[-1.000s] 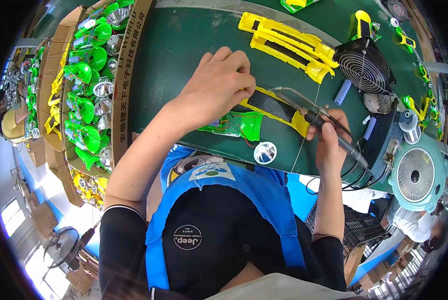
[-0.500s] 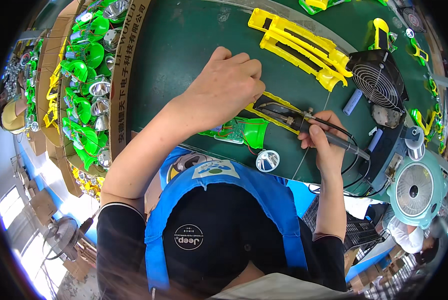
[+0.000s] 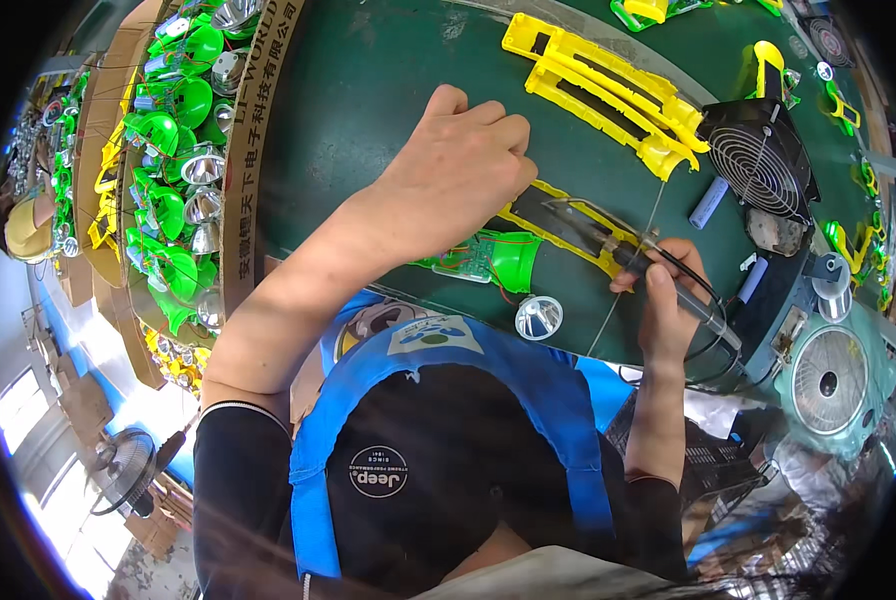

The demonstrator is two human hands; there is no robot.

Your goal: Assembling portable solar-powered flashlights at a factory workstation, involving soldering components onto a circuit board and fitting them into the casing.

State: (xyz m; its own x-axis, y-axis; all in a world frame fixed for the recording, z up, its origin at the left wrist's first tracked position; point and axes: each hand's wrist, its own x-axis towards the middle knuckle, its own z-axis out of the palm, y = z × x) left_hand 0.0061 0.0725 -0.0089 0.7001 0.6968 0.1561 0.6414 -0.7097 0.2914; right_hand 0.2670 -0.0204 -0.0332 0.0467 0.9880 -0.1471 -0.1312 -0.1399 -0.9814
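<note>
Our left hand (image 3: 458,175) lies curled, palm down, over yellow plastic frame (image 3: 558,225) near table's (image 3: 368,110) front edge, pinning it steady; beside it green plastic lamp housing with red wires (image 3: 493,258). Our right hand (image 3: 668,300) grips black soldering iron (image 3: 633,262) like pen, tip on frame, thin solder wire (image 3: 648,215) crossing tip. Small silver reflector cup (image 3: 539,317) waits at front edge. Black fan (image 3: 763,160) faces joint, likely for fumes.
</note>
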